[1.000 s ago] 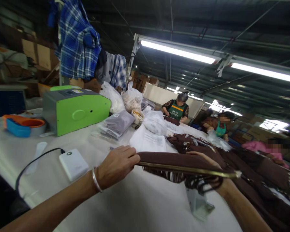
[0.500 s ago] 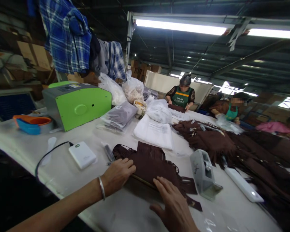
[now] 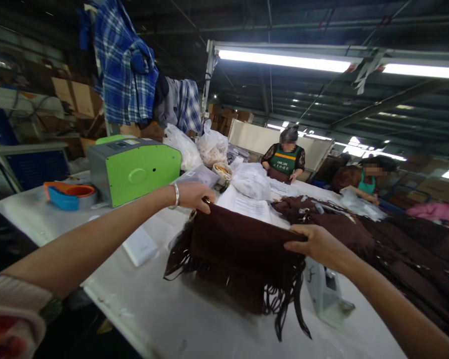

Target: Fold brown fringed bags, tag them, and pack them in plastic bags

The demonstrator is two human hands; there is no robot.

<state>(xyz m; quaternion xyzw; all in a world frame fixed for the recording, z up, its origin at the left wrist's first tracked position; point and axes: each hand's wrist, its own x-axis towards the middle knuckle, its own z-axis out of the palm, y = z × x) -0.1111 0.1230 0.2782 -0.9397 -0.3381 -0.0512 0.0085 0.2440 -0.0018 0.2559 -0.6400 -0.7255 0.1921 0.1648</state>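
Note:
A dark brown fringed bag (image 3: 239, 244) hangs between my hands above the white table (image 3: 153, 319), its fringe strips dangling at the lower edge. My left hand (image 3: 198, 195), below a silver bangle, is closed on the bag's upper left corner, where a small metal piece shows. With fingers and thumb pinched together, my right hand (image 3: 314, 242) grips the upper right corner. Below that hand stands a grey tape dispenser (image 3: 325, 294). A white power bank (image 3: 140, 247) lies under my left forearm, partly covered by it.
A green and grey machine (image 3: 142, 169) stands at the left beside an orange and blue tape holder (image 3: 69, 195). White printed sheets (image 3: 247, 207) and plastic bags (image 3: 250, 180) lie behind. More brown fringed bags (image 3: 359, 234) are piled right. Two co-workers (image 3: 284, 157) work farther back.
Both hands have gone from resting on the flat bag to gripping its upper corners. The bag has been lifted off the table and now hangs with its fringe down.

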